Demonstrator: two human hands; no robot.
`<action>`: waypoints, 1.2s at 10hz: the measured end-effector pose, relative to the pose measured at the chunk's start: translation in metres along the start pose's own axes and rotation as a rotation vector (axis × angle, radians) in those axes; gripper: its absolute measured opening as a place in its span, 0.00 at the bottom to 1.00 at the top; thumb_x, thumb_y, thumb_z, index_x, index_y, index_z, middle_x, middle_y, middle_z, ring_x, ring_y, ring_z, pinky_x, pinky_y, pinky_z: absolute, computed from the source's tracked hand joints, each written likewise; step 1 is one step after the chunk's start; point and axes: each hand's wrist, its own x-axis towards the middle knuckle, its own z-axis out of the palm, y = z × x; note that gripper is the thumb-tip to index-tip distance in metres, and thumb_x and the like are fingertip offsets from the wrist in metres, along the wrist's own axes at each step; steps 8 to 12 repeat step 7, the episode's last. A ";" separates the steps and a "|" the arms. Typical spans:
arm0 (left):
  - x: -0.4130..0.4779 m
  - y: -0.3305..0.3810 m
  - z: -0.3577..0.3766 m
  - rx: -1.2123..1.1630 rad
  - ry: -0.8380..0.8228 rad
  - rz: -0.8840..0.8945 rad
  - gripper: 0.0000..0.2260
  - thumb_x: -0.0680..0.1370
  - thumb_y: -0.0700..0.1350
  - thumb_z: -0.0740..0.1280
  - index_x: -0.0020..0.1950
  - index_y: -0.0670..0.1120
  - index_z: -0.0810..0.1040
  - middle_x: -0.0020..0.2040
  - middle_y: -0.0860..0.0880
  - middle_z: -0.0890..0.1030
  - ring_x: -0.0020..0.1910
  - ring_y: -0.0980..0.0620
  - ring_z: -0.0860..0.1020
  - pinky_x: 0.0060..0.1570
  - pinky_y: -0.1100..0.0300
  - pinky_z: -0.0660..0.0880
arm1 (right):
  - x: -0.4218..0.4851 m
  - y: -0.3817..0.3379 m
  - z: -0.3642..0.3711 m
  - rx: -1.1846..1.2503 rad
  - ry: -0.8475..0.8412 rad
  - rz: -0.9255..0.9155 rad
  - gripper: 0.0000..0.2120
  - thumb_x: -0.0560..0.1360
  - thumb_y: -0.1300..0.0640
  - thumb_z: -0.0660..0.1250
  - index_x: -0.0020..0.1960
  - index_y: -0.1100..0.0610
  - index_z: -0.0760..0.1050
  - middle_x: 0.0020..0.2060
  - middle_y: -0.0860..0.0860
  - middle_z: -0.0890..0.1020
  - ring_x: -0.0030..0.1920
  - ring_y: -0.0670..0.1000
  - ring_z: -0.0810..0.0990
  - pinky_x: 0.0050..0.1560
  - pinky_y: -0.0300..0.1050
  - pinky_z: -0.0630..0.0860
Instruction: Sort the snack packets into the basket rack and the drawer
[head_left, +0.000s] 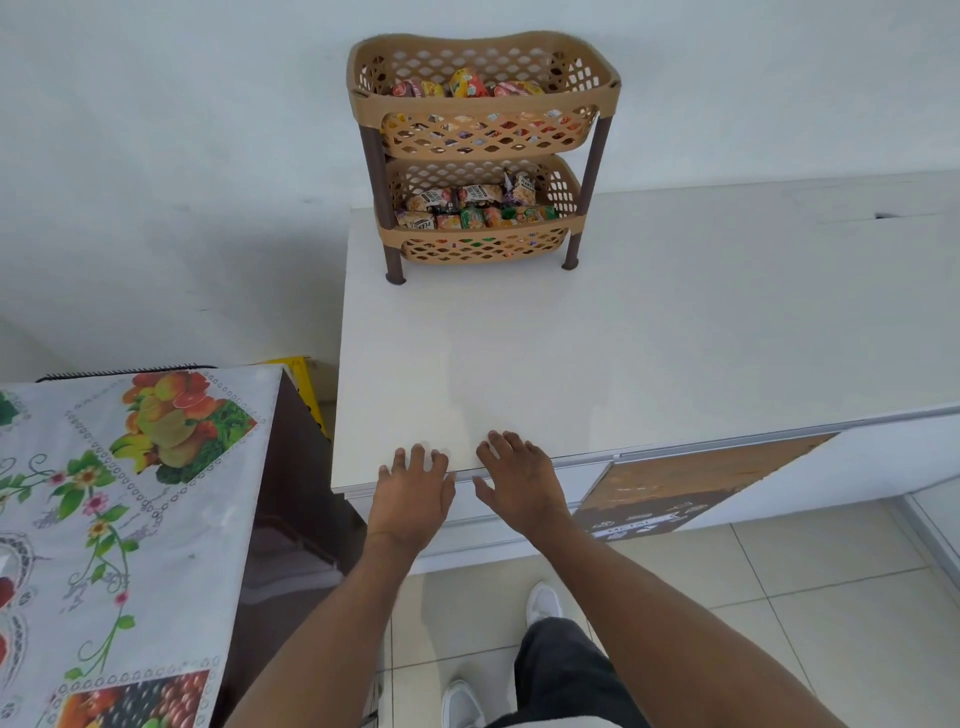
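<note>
Hands (465, 488) empty, fingers spread at counter (649, 338) edge, basket rack (480, 150) well beyond

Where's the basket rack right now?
The basket rack stands at the far left end of the white counter, against the wall, packets in both tiers.

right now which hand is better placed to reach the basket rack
Right, marginally. Both hands lie open at the countertop's front edge, but the right hand sits more directly below the basket rack; the left hand is further left.
</note>
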 end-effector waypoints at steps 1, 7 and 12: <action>0.002 0.002 0.003 0.004 0.047 -0.029 0.17 0.86 0.52 0.56 0.71 0.47 0.74 0.67 0.43 0.76 0.63 0.40 0.77 0.54 0.46 0.80 | 0.003 0.002 -0.003 -0.056 0.099 -0.019 0.16 0.84 0.48 0.58 0.63 0.55 0.78 0.59 0.52 0.82 0.58 0.56 0.81 0.52 0.53 0.78; 0.135 0.068 -0.025 -0.262 0.121 -0.190 0.20 0.84 0.45 0.61 0.76 0.42 0.73 0.77 0.41 0.72 0.76 0.41 0.71 0.76 0.45 0.66 | 0.108 0.105 -0.017 0.173 0.147 0.105 0.21 0.86 0.52 0.55 0.74 0.60 0.71 0.74 0.55 0.73 0.74 0.57 0.72 0.73 0.52 0.69; 0.135 0.068 -0.025 -0.262 0.121 -0.190 0.20 0.84 0.45 0.61 0.76 0.42 0.73 0.77 0.41 0.72 0.76 0.41 0.71 0.76 0.45 0.66 | 0.108 0.105 -0.017 0.173 0.147 0.105 0.21 0.86 0.52 0.55 0.74 0.60 0.71 0.74 0.55 0.73 0.74 0.57 0.72 0.73 0.52 0.69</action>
